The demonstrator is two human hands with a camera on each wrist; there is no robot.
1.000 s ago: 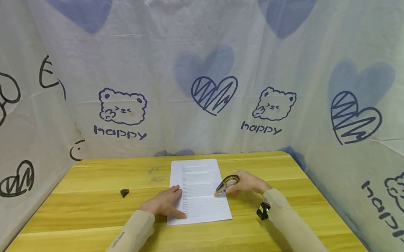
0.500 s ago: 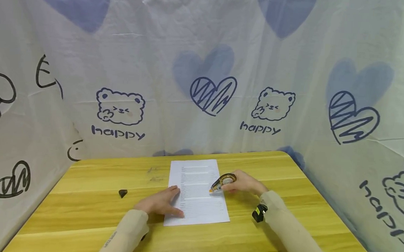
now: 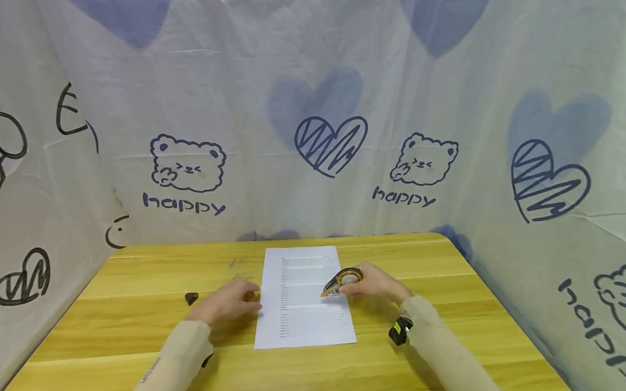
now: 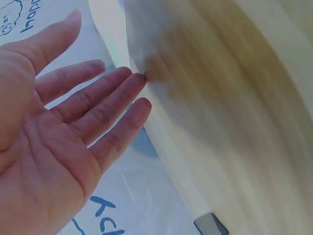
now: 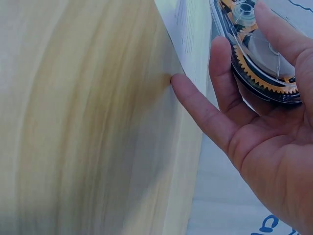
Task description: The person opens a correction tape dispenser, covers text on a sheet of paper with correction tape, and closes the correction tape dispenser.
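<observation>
A correction-tape dispenser [image 3: 343,280] with a clear shell and orange gears sits tilted in the right hand [image 3: 374,283], its tip down on the right side of a printed sheet of paper [image 3: 303,300]. The fingers curl around its body, the little finger reaching down to the wood, as the right wrist view shows. The sheet lies flat at the middle of a yellow wooden table [image 3: 129,327]. The left hand [image 3: 224,306] is beside the sheet's left edge, over the tabletop, fingers straight and holding nothing. A small dark piece [image 3: 191,298] lies on the wood further left. A white cloth backdrop [image 3: 317,102], printed with blue hearts, bears and the word "happy", encloses the table on three sides.
</observation>
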